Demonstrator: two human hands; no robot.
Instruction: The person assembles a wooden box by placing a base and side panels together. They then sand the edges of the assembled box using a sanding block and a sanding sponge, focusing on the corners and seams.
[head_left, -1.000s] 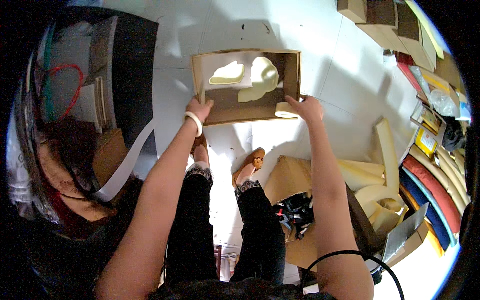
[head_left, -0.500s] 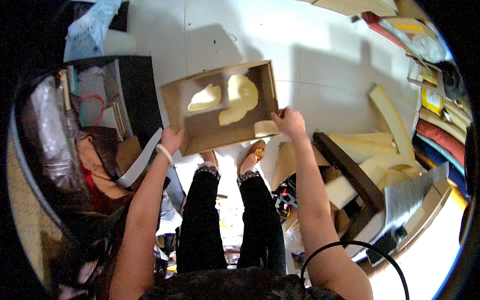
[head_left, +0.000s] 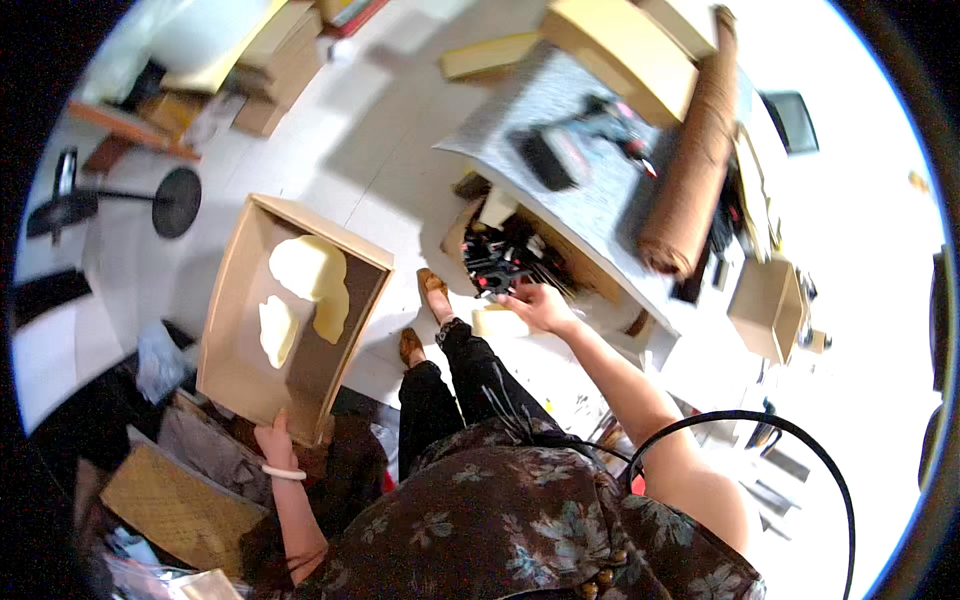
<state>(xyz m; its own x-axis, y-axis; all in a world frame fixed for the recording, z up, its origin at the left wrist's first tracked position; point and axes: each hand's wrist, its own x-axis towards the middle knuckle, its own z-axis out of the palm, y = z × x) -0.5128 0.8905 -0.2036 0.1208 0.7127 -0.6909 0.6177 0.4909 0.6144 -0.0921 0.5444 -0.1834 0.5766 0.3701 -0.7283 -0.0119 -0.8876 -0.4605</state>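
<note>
A shallow cardboard box (head_left: 230,300) hangs tilted at the left. My left hand (head_left: 276,442), wearing a pale bangle, grips its near edge. Two irregular pale yellow pieces, perhaps foam, lie inside: a larger curved piece (head_left: 305,270) and a smaller narrow piece (head_left: 279,332). My right hand (head_left: 540,306) is away from the box, its fingers closed by a short pale yellow piece (head_left: 500,322) that it appears to hold. Blur hides the exact grip and whether this piece is a block or a roll.
A grey-topped table (head_left: 480,120) stands ahead on the right, bearing a power tool (head_left: 570,150), a brown roll (head_left: 690,150) and a long yellow box (head_left: 620,60). Dark tools (head_left: 505,255) fill the space beneath. A black stand (head_left: 177,203) is at the far left.
The view has swung right, bringing the table in. My right hand has let go of the box and moved away to the right with the short yellow piece. My left hand keeps the box, now more tilted.
</note>
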